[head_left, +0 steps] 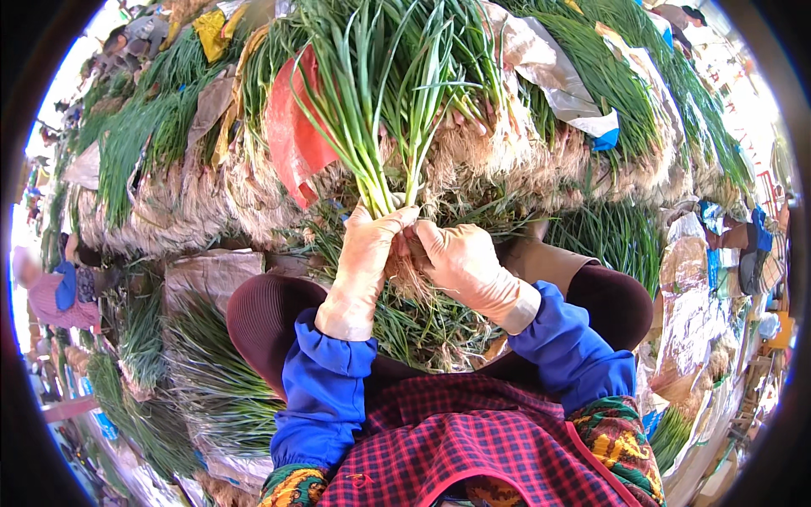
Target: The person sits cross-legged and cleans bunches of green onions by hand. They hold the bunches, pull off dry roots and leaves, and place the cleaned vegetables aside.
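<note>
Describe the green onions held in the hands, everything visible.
The green onions form two slim clumps, spreading in a V toward the picture's top, with long green leaves, pale stems and straggly tan roots. They look fresh. The left grip and right grip close around the lower stems; the left clump overlaps a red sheet.

Hands (365,260) (both gloved) grip green onions (368,160).

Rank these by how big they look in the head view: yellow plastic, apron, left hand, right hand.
1. Apron
2. Left hand and right hand: too alike to rank
3. Yellow plastic
</note>
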The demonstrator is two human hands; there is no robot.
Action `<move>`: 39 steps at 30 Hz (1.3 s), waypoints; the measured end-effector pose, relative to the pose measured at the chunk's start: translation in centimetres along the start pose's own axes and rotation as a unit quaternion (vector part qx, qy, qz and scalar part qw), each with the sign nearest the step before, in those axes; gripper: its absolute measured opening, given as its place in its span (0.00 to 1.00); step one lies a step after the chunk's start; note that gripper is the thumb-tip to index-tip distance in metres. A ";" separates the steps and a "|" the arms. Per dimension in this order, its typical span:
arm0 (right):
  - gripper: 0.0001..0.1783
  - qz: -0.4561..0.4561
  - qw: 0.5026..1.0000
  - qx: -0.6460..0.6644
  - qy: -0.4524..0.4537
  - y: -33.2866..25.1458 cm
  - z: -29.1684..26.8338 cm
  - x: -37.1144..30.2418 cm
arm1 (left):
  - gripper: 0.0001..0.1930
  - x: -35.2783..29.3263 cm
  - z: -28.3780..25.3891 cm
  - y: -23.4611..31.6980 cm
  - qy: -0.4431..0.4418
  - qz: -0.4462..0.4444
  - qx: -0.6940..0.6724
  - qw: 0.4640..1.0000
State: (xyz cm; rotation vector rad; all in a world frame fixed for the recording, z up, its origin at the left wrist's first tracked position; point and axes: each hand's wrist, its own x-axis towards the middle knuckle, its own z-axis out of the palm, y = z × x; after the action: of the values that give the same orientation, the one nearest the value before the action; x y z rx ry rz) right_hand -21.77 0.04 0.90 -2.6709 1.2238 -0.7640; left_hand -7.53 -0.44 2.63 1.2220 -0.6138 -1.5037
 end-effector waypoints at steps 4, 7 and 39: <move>0.11 0.004 1.000 -0.004 -0.028 -0.4 -0.2 0.4 | 0.07 -0.3 -0.8 0.2 -0.021 -0.016 0.029 0.999; 0.10 0.056 0.986 0.000 -0.160 1.3 -1.4 0.4 | 0.07 0.4 -1.3 -1.0 -0.006 0.017 0.023 1.000; 0.08 0.376 0.446 0.810 0.059 -0.2 5.2 5.3 | 0.13 -1.1 -3.8 -0.4 -0.101 -0.062 -0.256 0.959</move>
State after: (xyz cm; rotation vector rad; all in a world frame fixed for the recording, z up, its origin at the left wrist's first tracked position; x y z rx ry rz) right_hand -16.18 -4.28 -1.40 -0.3905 0.6618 -1.0051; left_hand -4.28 1.49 1.38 0.7216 -0.2500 -1.7676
